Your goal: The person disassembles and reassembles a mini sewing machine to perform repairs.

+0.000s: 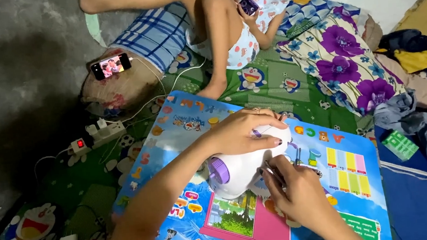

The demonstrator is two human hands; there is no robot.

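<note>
A view from above of a person's two bare hands at work on a small white toy sewing machine (241, 170) with a purple handwheel on its near end. The machine stands on a bright blue children's folding table (356, 195), a low worktop printed with letters, numerals and cartoon pictures, set on a green cartoon-print mat (261, 90) on the floor.

The left hand (241, 130) lies over the top of the machine, its fingers (268, 131) curled down around the white housing and gripping it; the nails are dark. The right hand (297, 191) is at the machine's right side, fingers pinched closed on a thin metal tool (274, 173) whose tip is against the machine. What kind of tool it is cannot be told.

No box or bin shows on the worktop; the machine and the hands are all that it carries.

Beyond the table another person sits on the mat with one knee raised, holding a small dark phone (248, 5) in both hands. To the left a second phone (111, 67) with a lit screen lies on a worn cushion. A white power strip (98, 137) with a red switch lies near it, cables trailing. A purple-flowered pillow (341, 63) lies to the right, with crumpled clothes just beside it
</note>
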